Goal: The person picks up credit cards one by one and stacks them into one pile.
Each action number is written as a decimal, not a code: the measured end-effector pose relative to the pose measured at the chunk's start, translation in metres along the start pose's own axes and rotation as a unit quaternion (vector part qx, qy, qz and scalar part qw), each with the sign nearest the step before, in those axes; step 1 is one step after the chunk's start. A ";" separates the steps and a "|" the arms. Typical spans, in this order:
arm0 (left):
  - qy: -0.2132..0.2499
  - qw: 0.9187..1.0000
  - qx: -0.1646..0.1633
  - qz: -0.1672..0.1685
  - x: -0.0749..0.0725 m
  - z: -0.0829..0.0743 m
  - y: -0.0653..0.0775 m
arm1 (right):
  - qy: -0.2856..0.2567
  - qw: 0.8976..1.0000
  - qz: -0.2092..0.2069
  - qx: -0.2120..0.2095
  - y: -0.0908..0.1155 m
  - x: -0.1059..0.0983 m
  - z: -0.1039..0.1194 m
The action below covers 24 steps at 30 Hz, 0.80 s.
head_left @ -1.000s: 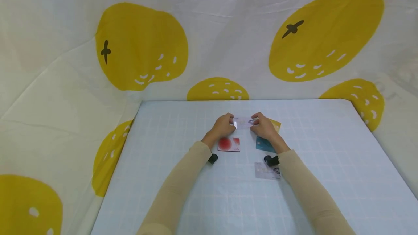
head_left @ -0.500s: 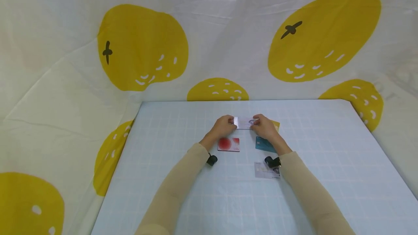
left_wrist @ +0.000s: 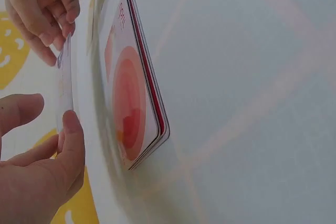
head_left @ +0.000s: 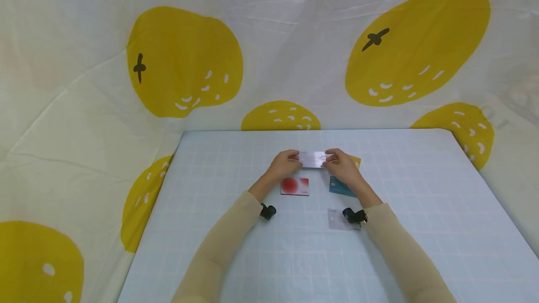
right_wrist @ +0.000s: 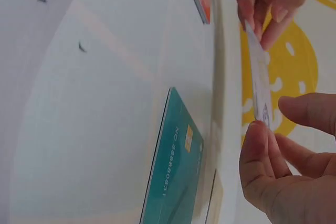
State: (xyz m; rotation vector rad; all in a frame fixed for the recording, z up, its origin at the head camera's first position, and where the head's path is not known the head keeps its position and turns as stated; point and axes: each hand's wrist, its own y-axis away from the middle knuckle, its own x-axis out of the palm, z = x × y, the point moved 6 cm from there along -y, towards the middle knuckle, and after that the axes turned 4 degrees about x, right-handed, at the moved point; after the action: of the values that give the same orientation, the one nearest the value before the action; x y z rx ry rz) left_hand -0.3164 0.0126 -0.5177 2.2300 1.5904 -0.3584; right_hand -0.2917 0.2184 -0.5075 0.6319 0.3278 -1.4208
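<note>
My left hand (head_left: 284,165) pinches the left end of a pale silvery bank card (head_left: 312,159) between thumb and fingers. At the card's opposite end, the thumb and fingers of my right hand (head_left: 342,167) pinch it too. Both wrist views show the card edge-on, held above the table. Nearer to me lies a small stack of cards (left_wrist: 128,98), the top one white with a red circle. Below my right hand is a teal bank card (right_wrist: 176,166), and a yellow card (head_left: 355,160) is partly hidden behind that hand.
Another pale card (head_left: 337,221) lies closer to me, partly covered by the black right wrist camera (head_left: 353,215). The left wrist camera (head_left: 267,212) sits above the table, left of the red-circle cards. A lemon-patterned cloth (head_left: 294,60) rises behind the checked tabletop (head_left: 294,256).
The pale card has lifted and tilted, and its face now catches the light. Both wrists have dropped slightly toward me and spread apart. The cards on the table stay in place.
</note>
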 end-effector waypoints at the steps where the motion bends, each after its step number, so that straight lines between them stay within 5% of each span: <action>1: 0.001 1.000 0.000 0.000 -0.002 0.000 0.002 | -0.002 1.000 0.001 -0.003 0.002 0.000 0.001; 11: 0.034 0.998 0.042 0.018 -0.015 0.000 0.025 | -0.021 0.999 -0.002 -0.031 0.018 0.007 0.012; 24: 0.046 0.997 0.056 0.038 -0.030 0.011 0.061 | -0.068 0.996 0.037 -0.038 0.039 0.028 0.019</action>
State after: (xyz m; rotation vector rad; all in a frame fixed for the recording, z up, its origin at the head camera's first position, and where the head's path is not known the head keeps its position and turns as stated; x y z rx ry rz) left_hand -0.2688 -0.0350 -0.5059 2.4150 1.5617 -0.3367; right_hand -0.2526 0.1854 -0.5005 0.4771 0.2473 -1.3662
